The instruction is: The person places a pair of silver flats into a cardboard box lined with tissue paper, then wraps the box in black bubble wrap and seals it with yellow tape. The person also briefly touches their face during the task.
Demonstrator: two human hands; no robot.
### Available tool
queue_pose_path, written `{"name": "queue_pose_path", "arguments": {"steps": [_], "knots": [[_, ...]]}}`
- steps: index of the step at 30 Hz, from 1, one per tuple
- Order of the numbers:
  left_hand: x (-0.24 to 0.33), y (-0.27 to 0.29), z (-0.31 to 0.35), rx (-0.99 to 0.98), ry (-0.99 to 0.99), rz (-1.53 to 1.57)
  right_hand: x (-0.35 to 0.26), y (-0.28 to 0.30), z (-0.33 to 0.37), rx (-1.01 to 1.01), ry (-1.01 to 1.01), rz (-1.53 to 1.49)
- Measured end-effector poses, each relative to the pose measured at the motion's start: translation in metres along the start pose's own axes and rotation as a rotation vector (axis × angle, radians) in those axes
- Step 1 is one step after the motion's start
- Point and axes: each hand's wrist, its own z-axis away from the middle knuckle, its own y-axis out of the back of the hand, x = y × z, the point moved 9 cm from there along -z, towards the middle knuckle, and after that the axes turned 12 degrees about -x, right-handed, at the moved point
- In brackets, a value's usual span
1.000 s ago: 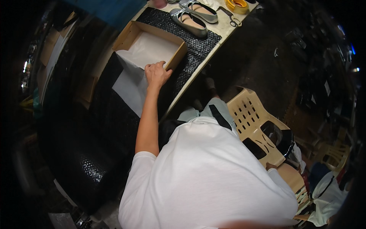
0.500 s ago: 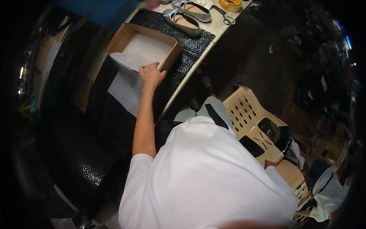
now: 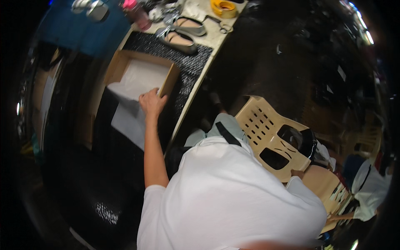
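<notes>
My left hand [image 3: 152, 103] grips the near edge of an open brown cardboard box [image 3: 168, 79], its fingers closed over the rim. White tissue paper [image 3: 143, 75] lines the box. A sheet of it spills over the near side and hangs beside my wrist. Down at my right, my right hand [image 3: 297, 173] is closed on the edge of a beige plastic chair [image 3: 260, 143] with slots and larger openings. Most of that hand's fingers are hidden. Beyond the box, a pair of silver flat shoes [image 3: 178, 41] with straps stands on the table.
Black bubble wrap [image 3: 193, 62] covers part of the pale tabletop [image 3: 189, 100]. Scissors [image 3: 223, 26], a roll of yellow tape [image 3: 224, 8] and a pink-capped bottle [image 3: 137, 16] lie farther off. Another beige chair [image 3: 323, 181] and a person in white [image 3: 368, 193] are at the right.
The view has shifted, so table items appear lower and further left, and the bottle shows. My left hand keeps its hold on the box edge, my right on the chair.
</notes>
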Motion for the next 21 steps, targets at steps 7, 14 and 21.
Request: {"name": "queue_pose_path", "arguments": {"steps": [7,14,21], "knots": [[-0.003,-0.002,-0.001,0.024,-0.013,-0.020,-0.003,0.004,0.016,0.156,-0.057,-0.197],[-0.001,0.000,0.002,0.061,-0.034,0.058,0.008,-0.004,0.023,0.175,-0.142,-0.328],[-0.002,0.002,0.003,0.063,-0.039,0.093,0.014,-0.006,0.022,0.197,-0.221,-0.312]]}}
